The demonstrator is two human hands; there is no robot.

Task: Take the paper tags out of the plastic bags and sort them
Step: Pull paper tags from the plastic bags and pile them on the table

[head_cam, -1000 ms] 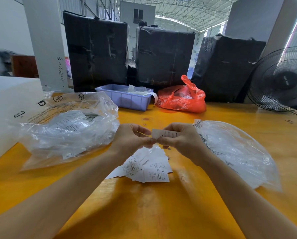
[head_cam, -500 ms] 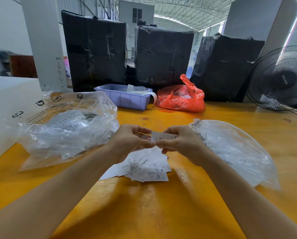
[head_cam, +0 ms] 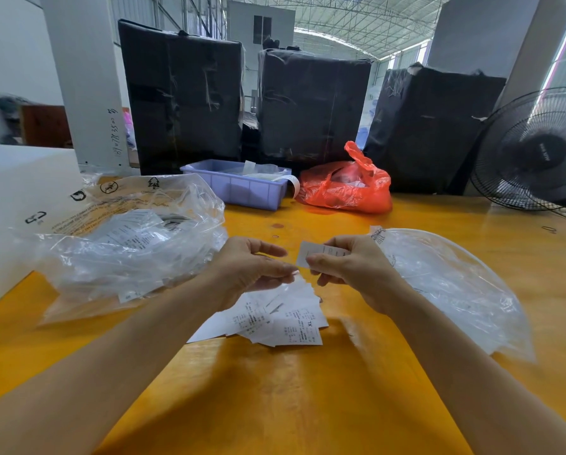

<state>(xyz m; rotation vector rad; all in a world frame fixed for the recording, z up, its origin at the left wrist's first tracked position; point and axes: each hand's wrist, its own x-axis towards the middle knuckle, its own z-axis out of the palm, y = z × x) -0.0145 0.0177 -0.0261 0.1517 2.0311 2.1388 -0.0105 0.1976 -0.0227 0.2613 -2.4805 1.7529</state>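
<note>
Head view, yellow table (head_cam: 308, 405) (warehouse behind), right hand (head_cam: 347, 267) pinching paper tag (head_cam: 311, 252), left hand (head_cam: 252, 270) pinching something unclear.

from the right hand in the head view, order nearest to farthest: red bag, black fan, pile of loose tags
From the right hand:
1. pile of loose tags, just below and left of it.
2. red bag, behind it at the table's back.
3. black fan, far right at the back.

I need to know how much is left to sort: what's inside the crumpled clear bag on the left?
Through the clear bag printed white paper tags show, bunched near its middle. Folds and glare in the plastic hide how many there are and anything underneath them.
</note>
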